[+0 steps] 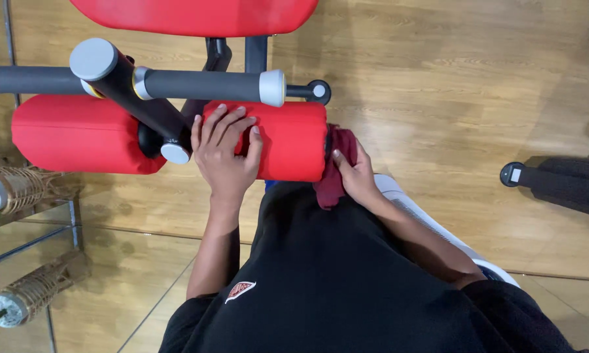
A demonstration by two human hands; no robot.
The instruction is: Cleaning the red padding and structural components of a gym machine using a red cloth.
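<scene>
Left hand (pixel 224 153) is laid open on the red foam roller (pixel 288 140); a maroon cloth (pixel 337 167) is gripped by the right hand (pixel 356 173) against the roller's end. Roller rotation could likely slip the cloth.

Two hands (pixel 225 153) (pixel 356 173); two red roller pads (pixel 78 134) (pixel 294 140); one maroon cloth (pixel 333 176); two grey foam grips (pixel 206 85) (pixel 26 80)

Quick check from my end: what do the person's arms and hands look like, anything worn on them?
Both hands are bare: the left hand and right hand show no gloves, rings or watch. The forearms are uncovered too. The short black sleeves of a black shirt end above the elbows. The fingernails look pale, possibly polished.
</scene>
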